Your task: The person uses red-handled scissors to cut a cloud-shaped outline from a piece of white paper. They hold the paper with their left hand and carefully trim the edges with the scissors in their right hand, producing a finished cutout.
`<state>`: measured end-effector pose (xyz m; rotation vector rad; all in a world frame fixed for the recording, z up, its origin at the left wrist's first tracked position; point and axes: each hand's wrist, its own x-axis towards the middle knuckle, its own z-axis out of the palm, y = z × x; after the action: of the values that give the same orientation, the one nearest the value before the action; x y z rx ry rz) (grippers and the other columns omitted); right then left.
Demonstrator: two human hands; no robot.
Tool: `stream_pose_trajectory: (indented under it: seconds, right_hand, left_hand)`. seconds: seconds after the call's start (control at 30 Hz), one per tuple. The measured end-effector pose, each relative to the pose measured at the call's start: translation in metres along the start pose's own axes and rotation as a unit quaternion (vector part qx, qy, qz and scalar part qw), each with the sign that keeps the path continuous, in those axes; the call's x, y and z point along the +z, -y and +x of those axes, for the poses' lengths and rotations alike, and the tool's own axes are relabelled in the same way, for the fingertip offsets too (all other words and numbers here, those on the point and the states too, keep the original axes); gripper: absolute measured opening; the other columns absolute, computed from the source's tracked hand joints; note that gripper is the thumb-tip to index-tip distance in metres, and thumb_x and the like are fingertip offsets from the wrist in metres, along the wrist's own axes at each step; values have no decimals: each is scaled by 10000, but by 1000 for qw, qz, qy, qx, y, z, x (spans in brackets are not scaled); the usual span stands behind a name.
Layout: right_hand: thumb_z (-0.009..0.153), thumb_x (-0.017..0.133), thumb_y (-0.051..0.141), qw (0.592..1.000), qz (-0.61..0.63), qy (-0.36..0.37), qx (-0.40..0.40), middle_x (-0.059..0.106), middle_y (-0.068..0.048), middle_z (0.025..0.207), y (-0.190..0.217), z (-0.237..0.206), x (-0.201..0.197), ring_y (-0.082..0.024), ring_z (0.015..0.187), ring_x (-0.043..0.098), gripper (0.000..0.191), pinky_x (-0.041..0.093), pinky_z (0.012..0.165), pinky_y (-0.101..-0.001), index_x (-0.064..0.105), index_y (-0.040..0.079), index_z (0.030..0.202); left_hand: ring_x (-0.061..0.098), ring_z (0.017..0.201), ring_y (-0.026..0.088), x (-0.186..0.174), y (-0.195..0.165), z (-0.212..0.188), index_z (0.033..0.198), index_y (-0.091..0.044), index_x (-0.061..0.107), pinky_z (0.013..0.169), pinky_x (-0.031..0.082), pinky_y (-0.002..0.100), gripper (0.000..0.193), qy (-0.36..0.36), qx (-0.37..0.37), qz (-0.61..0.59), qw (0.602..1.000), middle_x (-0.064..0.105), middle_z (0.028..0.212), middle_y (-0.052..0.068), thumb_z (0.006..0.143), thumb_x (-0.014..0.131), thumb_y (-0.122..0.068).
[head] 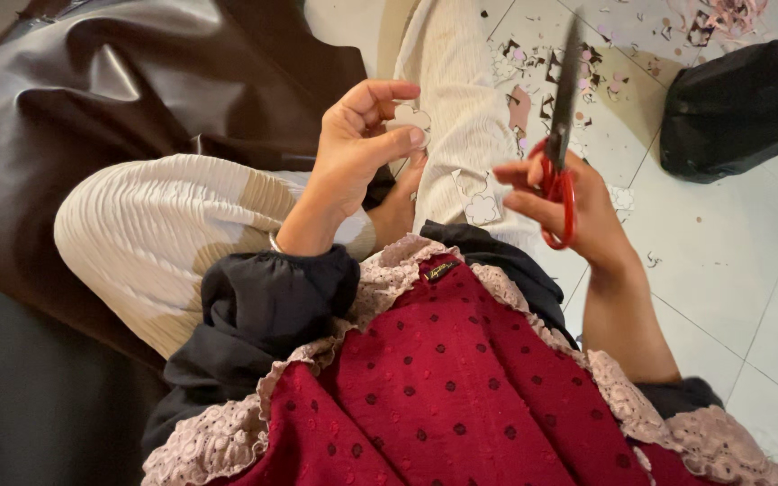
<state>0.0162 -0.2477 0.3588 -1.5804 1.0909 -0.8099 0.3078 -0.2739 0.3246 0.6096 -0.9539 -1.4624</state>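
From the head camera, your left hand (357,148) pinched a small pale paper cutout (412,117) between thumb and forefinger, held above your lap. Just to its right, your right hand (578,202) gripped red-handled scissors (560,117), fingers through the loops, blades closed and pointing away. Another cutout (482,210) lay on your ribbed trousers between both hands; paper scraps (542,67) littered the tiles beyond the blades.

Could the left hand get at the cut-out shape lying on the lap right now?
Probably not freely. The left hand already pinches a small paper cut-out between thumb and fingers, so its grip is taken. The shape on the lap lies close, uncovered, between both hands; the right hand holds the scissors.
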Motion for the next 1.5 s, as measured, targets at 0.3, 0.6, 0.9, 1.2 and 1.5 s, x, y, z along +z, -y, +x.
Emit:
stream_pose_trajectory:
  seconds: [0.3, 0.6, 0.9, 1.2, 1.5]
  right_hand:
    - [915, 789, 7, 993, 46, -60, -89, 708, -118, 1102, 13, 61, 58, -128, 905, 658, 331, 540, 728, -259, 473, 95, 958]
    - [955, 764, -11, 986, -28, -78, -147, 699, -76, 1015, 20, 71, 78, -84, 889, 638, 292, 528, 764, -230, 484, 69, 976]
    - [938, 710, -31, 989, -1, -90, -116, 622, -18, 1008, 18, 73, 86, -64, 859, 576, 221, 485, 718, -215, 525, 59, 1018]
    - [932, 692, -51, 987, -9, -112, -118, 601, 1, 1013, 18, 77, 93, -52, 878, 566, 218, 467, 755, -202, 544, 59, 1050]
    - [914, 663, -75, 982, -23, -137, -131, 608, 1, 1028, 24, 81, 100, -50, 874, 565, 221, 456, 749, -202, 567, 50, 1068]
  left_hand:
    - [704, 885, 100, 5, 3, 4, 1224, 21, 647, 787, 594, 228, 378, 2, 17, 39, 999, 638, 984, 18, 872, 765, 88]
    - [619, 715, 59, 3, -11, 6, 1167, 13, 710, 651, 527, 218, 352, -20, 68, 208, 975, 689, 824, 19, 822, 778, 0]
    - [582, 759, 40, 1, -15, 5, 1190, -71, 734, 722, 551, 221, 395, -9, 134, 302, 944, 640, 832, -4, 801, 789, -27]
    - [567, 782, 31, 1, -10, 3, 1207, -57, 719, 732, 524, 208, 405, -16, 127, 204, 971, 659, 847, -8, 809, 724, 12]
    - [566, 782, 47, 0, -2, 7, 1200, -46, 719, 751, 531, 206, 424, -53, 159, 249, 954, 655, 871, -7, 781, 744, 16]
